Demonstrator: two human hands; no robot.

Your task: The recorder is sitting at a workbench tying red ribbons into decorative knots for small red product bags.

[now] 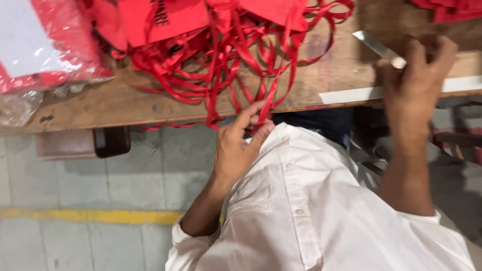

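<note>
This looks like a small garment or bag-making workshop. A worn, scuffed wooden table carries heaps of red fabric pieces with tangled red ribbon straps and plastic-wrapped red bundles. Below lies a bare concrete floor with a painted yellow line.

Worn wooden table, yellow-lined concrete floor

Ribbons lie on the table, a metal strip to their right
</note>
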